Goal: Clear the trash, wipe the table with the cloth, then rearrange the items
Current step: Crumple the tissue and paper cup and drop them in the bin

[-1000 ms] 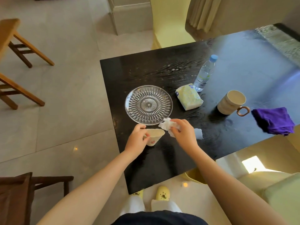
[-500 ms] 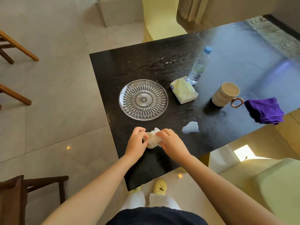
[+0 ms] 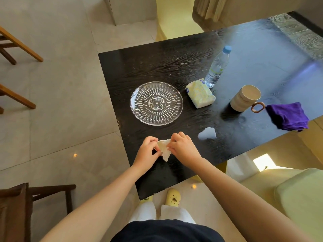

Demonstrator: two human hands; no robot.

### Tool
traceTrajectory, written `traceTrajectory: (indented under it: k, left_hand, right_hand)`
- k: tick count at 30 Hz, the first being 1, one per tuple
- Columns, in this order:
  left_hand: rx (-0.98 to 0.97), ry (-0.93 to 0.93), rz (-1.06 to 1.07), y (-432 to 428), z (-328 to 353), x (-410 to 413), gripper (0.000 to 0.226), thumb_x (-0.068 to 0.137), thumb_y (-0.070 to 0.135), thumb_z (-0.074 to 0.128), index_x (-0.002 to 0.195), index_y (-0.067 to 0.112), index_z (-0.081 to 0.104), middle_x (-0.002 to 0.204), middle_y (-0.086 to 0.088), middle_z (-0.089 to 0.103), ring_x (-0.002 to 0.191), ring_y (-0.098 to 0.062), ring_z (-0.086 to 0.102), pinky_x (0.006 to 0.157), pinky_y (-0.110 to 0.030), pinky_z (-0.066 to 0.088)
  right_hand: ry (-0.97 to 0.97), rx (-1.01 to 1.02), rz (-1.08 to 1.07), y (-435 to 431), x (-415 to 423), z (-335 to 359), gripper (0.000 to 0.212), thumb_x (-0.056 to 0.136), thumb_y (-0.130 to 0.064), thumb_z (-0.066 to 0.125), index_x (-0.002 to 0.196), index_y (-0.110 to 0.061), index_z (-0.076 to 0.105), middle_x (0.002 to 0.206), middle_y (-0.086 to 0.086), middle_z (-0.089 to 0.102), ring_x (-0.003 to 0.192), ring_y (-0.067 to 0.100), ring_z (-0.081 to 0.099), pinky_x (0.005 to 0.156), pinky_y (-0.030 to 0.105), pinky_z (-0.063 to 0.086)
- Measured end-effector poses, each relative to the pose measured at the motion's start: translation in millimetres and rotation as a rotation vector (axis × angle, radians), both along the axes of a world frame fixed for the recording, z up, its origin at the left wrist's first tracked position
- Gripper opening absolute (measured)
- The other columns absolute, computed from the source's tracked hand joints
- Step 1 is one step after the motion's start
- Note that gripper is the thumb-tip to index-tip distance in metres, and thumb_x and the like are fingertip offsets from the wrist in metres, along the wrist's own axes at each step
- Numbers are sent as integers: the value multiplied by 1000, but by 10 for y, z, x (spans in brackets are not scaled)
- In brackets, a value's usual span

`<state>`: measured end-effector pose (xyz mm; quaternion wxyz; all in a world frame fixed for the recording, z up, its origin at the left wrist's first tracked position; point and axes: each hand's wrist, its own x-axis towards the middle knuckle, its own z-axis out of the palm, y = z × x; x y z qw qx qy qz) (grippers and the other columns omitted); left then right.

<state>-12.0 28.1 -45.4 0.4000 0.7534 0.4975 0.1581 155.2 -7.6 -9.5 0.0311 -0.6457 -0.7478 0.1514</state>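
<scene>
a second ago my right hand (image 3: 181, 147) held the crumpled tissue (image 3: 166, 154) beside the paper cup (image 3: 160, 145), up by the plate's near rim. now both have come nearer to me, the tissue is pressed against the cup's mouth, and my two hands have closed in around them.

my left hand (image 3: 146, 152) curls round the paper cup from the left, thumb and fingers pinching its rim. my right hand pinches the crumpled tissue from the right, fingertips bent onto the wad, and a tail of it hangs out below the cup. my fingers cover how far the tissue sits inside. the bundle is over the near left part of the black table (image 3: 157, 63); i cannot tell whether it touches the top.

just right of my right hand a small pale scrap of tissue (image 3: 207, 133) lies on the table, apart from my fingers. beyond my hands the clear glass plate (image 3: 156, 103) sits flat. right of it lies a soft tissue pack (image 3: 200, 93), and a water bottle (image 3: 217, 67) with a blue cap stands upright just behind the pack. further right stands a cream mug (image 3: 244, 98), its ring handle turned toward the purple cloth (image 3: 288, 116), which lies crumpled at the table's right edge.
</scene>
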Motion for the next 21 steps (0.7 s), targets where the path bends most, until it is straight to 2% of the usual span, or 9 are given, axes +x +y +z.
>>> traceTrajectory:
  k: [3,7,11,14,16,18,19,21]
  left_hand:
    - [10,3,7,8,-17,-15,10,80,9,69,77,7,61,118,2,53,105,-8,51,93,-22,45]
    - [4,-6,-3,1,-21,-29,8,81,11,69,84,5,64,116,3,55,104,-9,53,91,-23,47]
    - [14,-33,-20,-24,6,-10,10,81,12,69,87,4,66,115,3,57,101,-6,53,90,-19,47]
    - [18,-41,-38,-33,31,16,8,81,10,69,80,4,64,117,1,58,104,-5,53,90,-17,45]
    - [9,-37,-54,-39,45,42,8,81,9,68,78,5,63,118,0,59,105,-6,53,91,-20,45]
    - [12,-26,-49,-35,56,56,7,82,8,67,79,4,62,119,-1,59,105,-6,53,90,-20,45]
    - [12,-23,-37,-24,56,52,6,82,7,66,79,4,61,119,-1,59,105,-7,52,89,-19,44]
    - [5,-28,-9,1,60,28,6,82,5,66,79,3,61,116,-1,60,103,-8,53,86,-19,44]
  right_hand:
    - [73,-14,-41,26,-37,17,26,92,-22,53,114,-11,62,112,8,58,104,26,51,88,34,40]
    - [119,7,-194,37,-84,36,24,88,-16,58,111,-9,54,111,8,56,96,24,54,78,30,41]
    - [-8,-27,-262,91,-70,6,42,85,-21,62,124,-12,48,118,7,51,104,25,53,87,33,42]
    - [-45,-172,-368,153,-70,-47,37,82,-24,65,115,-12,52,115,8,50,103,27,54,86,35,43]
    - [71,-359,-486,191,-66,-100,33,82,-26,63,110,-11,55,114,9,51,100,26,55,82,35,45]
    - [252,-473,-562,203,-14,-137,32,82,-28,63,109,-10,57,108,7,53,90,21,54,72,30,45]
    - [334,-480,-559,200,27,-132,32,82,-27,64,109,-10,58,105,6,55,87,18,53,69,27,43]
    - [458,-422,-526,166,115,-84,31,84,-23,65,111,-12,60,103,6,61,86,15,54,73,27,45]
